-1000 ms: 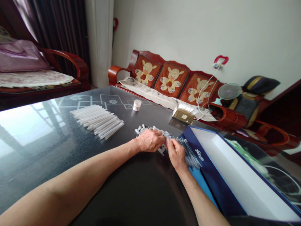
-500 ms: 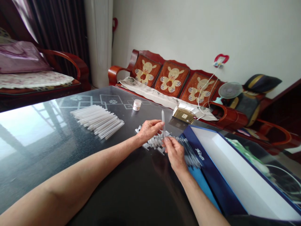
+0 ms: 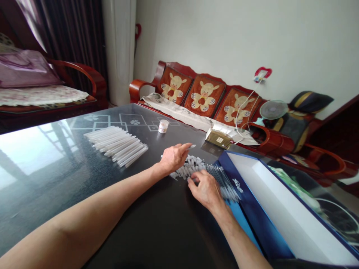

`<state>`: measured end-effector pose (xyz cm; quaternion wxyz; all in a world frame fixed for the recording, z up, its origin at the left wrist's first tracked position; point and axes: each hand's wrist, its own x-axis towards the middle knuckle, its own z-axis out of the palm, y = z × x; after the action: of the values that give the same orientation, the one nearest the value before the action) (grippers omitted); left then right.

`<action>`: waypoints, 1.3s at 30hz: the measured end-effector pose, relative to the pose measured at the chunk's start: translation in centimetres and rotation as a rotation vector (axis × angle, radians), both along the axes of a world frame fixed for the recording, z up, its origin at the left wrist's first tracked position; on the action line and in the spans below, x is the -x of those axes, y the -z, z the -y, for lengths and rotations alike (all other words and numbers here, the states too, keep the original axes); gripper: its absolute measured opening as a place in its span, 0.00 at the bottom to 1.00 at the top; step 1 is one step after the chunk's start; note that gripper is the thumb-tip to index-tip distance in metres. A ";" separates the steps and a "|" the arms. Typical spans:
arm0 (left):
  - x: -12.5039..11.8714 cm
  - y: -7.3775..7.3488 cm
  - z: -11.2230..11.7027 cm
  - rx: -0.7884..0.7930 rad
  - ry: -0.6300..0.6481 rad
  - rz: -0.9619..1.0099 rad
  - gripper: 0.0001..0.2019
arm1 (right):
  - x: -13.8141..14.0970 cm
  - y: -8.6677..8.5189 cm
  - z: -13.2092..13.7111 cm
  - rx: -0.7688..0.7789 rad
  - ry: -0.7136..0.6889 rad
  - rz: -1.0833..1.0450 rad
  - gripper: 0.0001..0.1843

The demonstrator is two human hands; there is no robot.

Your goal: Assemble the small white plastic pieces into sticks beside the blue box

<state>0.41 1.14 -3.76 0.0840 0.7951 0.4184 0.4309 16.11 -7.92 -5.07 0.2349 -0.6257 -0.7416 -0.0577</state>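
My left hand point(image 3: 175, 157) is closed, with the pale tip of a pen barrel point(image 3: 192, 146) sticking out past its fingers; the rest of the barrel is hidden. Just right of it, my right hand point(image 3: 206, 186) reaches down at the near edge of a heap of small white plastic pieces point(image 3: 183, 171), which look like pen caps. Its thumb and forefinger are curled close together, and anything between them is too small to make out. Thin pen refills point(image 3: 224, 179) lie in a bunch beside that hand. Several white pen barrels point(image 3: 116, 144) rest in a row to the left.
On the dark glossy table point(image 3: 157, 224) stands a small white tub point(image 3: 163, 126). A tissue pack point(image 3: 219, 137) lies farther back. Along the right is a long blue box point(image 3: 252, 194) with a white inside. Beyond the table is a wooden sofa point(image 3: 179, 67) with bear cushions.
The pen barrel, upright between both hands before, is now tipped over in my left hand. My right hand has let go of it and moved down to the white pieces.
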 end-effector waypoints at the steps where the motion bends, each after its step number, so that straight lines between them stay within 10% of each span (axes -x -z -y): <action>1: -0.1 0.1 0.2 -0.044 -0.003 -0.075 0.17 | 0.1 0.1 0.0 0.005 0.007 0.017 0.07; 7: -0.4 0.6 0.9 -0.124 0.005 -0.236 0.17 | -0.1 -0.5 -0.3 -0.028 -0.019 -0.102 0.05; 17: -0.7 0.9 1.3 -0.196 0.155 -0.281 0.17 | -1.5 -0.2 -2.0 -0.050 -0.057 -0.975 0.18; 29: -0.5 0.8 1.6 -0.216 0.231 -0.329 0.18 | -1.8 0.9 -2.3 -0.035 -0.060 -1.004 0.15; 39: -0.7 1.0 1.6 -0.242 0.245 -0.317 0.17 | -1.3 -0.5 -2.3 0.081 -0.108 -1.823 0.21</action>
<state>1.13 -0.49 -4.80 -0.0269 0.9019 0.2720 0.3344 17.37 -5.64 -4.53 0.7099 -0.4012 -0.2984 0.4961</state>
